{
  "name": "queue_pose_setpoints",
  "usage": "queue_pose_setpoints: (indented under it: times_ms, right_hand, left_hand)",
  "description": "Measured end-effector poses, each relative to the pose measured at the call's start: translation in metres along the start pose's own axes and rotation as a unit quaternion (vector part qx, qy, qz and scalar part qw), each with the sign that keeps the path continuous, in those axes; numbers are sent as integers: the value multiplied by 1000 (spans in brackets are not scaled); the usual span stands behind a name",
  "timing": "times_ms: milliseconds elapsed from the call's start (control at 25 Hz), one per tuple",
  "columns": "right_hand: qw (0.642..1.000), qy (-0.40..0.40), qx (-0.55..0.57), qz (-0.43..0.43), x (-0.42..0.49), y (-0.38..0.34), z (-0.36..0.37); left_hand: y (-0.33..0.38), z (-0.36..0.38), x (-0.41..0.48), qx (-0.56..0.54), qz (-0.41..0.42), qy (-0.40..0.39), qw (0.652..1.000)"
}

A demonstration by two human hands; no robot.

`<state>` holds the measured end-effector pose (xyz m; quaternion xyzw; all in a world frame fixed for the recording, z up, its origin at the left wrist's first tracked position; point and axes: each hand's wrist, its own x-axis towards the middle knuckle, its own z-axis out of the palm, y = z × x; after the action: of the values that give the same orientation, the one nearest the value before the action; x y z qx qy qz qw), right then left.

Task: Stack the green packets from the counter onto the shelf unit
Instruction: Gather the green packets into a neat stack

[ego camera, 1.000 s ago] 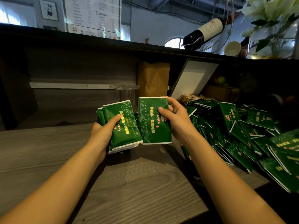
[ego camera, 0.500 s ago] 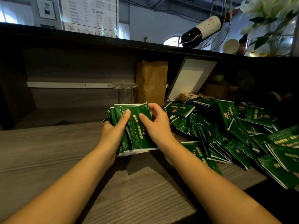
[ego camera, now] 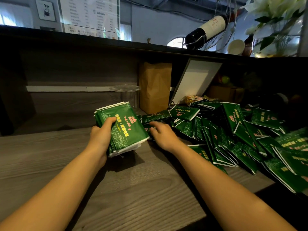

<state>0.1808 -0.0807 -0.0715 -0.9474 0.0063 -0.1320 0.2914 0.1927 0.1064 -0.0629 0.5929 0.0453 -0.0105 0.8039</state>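
Note:
My left hand [ego camera: 100,139] grips a stack of green packets [ego camera: 124,129] with white edges, held tilted just above the grey wooden counter [ego camera: 116,189]. My thumb lies across the top packet. To the right, a loose pile of green packets [ego camera: 233,135] spreads over the counter. My right hand [ego camera: 164,136] is palm down with loosely bent fingers at the pile's left edge, its fingertips touching a packet there. It holds nothing. Its fingertips are blurred.
A brown paper bag [ego camera: 155,87] and clear plastic cups [ego camera: 126,95] stand at the back of the counter. A white board [ego camera: 195,80] leans beside them. On the dark upper ledge [ego camera: 100,42] sit a wine bottle [ego camera: 206,30], a cup and flowers.
My right hand put its packet onto the stack in my left hand, let go, and moved right to the edge of the pile. The stack now rests in my left hand alone.

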Motion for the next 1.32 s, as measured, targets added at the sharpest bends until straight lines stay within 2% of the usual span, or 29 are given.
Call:
queue_pose_setpoints:
  times_ms: [80, 160, 440, 560, 680, 880, 960, 1000, 1040, 1120, 1160, 1240, 1320]
  right_hand:
    - [982, -98, -164, 2, 0, 5, 4]
    - [971, -123, -207, 6, -3, -2, 2]
    - [982, -49, -179, 40, -17, -5, -16]
    - [972, -71, -195, 112, -21, -5, -16]
    - [971, -72, -201, 108, -19, -7, -16]
    - [994, -32, -49, 94, -18, -7, -20]
    - [997, 4, -6, 73, -19, -8, -24]
    - [996, 30, 50, 62, -20, -9, -27]
    - [988, 50, 138, 54, -22, -10, -33]
    - [939, 65, 338, 30, -29, -17, -44]
    - [914, 68, 400, 10, -32, -21, -48]
    - [901, 47, 430, -24, -35, -30, -46]
    - [921, 26, 385, -46, -38, -42, -31]
  left_hand:
    - [1, -6, 5, -10, 0, 9, 1000]
    - [1, -10, 9, -13, -1, 15, 1000]
    - [-1, -10, 11, -19, 1, 12, 1000]
    - [-1, -11, 11, -6, 0, 8, 1000]
    - [0, -12, 11, -1, 4, 12, 1000]
    - [2, -13, 9, 7, 8, 9, 1000]
    - [3, -12, 6, 12, 8, 6, 1000]
    - [2, -11, 6, 19, 9, 4, 1000]
    - [2, -10, 4, 27, 14, 4, 1000]
    - [3, -5, 0, 47, 32, 5, 998]
    - [3, -3, -1, 59, 42, 2, 997]
    - [1, 1, -2, 85, 55, -7, 995]
    - [0, 5, -3, 105, 59, -16, 993]
